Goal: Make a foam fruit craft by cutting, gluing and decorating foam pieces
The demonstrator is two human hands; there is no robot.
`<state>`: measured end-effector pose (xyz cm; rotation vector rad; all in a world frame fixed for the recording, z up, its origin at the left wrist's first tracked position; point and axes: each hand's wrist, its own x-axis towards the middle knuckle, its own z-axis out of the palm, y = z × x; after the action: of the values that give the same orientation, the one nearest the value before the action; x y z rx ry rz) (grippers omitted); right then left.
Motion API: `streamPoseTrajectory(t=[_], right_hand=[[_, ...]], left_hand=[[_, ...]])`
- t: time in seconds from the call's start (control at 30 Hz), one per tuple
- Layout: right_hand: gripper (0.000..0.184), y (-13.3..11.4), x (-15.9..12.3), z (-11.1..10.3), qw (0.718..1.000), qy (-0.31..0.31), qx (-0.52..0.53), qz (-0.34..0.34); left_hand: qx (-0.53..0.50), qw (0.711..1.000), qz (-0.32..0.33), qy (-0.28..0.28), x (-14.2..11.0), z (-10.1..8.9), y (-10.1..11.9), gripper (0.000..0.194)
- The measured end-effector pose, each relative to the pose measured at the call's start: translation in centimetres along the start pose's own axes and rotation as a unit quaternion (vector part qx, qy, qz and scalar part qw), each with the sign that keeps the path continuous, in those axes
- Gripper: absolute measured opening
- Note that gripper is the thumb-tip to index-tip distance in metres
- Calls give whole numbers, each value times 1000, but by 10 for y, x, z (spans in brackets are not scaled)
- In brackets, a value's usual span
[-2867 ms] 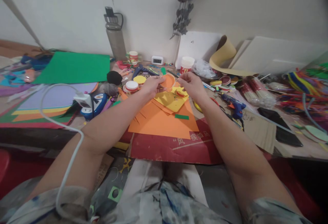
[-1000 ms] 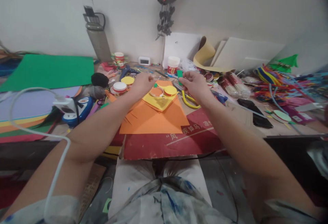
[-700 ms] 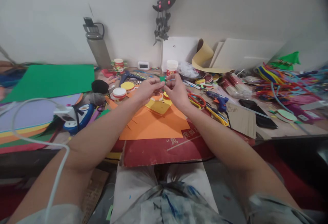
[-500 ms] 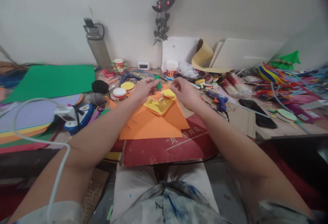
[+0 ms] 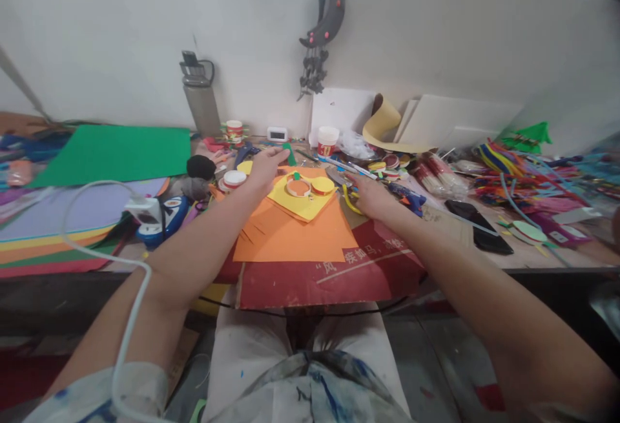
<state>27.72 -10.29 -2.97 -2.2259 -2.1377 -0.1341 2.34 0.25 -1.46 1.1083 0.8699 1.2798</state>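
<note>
Right hand (image 5: 372,196): since half a second ago it has moved off rightward, away from the green strip (image 5: 289,154), which has stayed with the left hand (image 5: 267,168).
Green strip: I see it held up beyond the orange-topped disc (image 5: 298,187), apart from it as far as I can judge.
Left fingers: pinched together on the strip's edge; a loose pinch could let it slip, a hard one could crease it.
Right fingers: right beside the yellow-handled scissors (image 5: 349,199); I cannot tell whether they are apart or closed on the handle. Fumbling there could nudge the blades into the paper.
Orange-topped disc: a small green piece (image 5: 297,176) sits at its far rim; a brush from the left wrist could knock that askew.
Yellow-topped disc (image 5: 323,185): just right of it, both on the yellow sheets (image 5: 305,208). Any tug on those sheets would shift the pair.
Orange sheets (image 5: 290,236): beneath the yellow ones, over the red board (image 5: 329,284).
White cable (image 5: 137,307): looks to cross in front of the left forearm; if it snags, a reach could drag the charger (image 5: 144,211) along the bench (image 5: 523,258).
</note>
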Motion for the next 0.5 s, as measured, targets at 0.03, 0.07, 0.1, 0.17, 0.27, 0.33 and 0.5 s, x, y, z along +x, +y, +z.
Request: streamPoseTrajectory(t=[0.03,0.07,0.1,0.17,0.27,0.33,0.5], right_hand=[[65,1,0,-5,1000,3,-2,15],[64,4,-2,-10,999,8,-1,38],[64,7,-3,-15,998,16,7,63],[60,11,-7,-24,993,50,49,98],[49,4,-9,-32,968,136,188,93],[53,-12,-5,-33,931,168,319,48],[66,-59,15,-28,873,154,456,-74]], left_hand=[[-6,1000,4,-2,1,0,-1,18],[-10,1000,7,-5,1,0,-1,20],[-14,1000,5,-7,1,1,-1,22],[-18,1000,-8,-8,1,2,-1,30],[-32,999,-30,-19,-1,5,2,36],[-45,998,-34,-35,-3,7,4,35],[-61,997,-31,-41,-8,10,7,31]])
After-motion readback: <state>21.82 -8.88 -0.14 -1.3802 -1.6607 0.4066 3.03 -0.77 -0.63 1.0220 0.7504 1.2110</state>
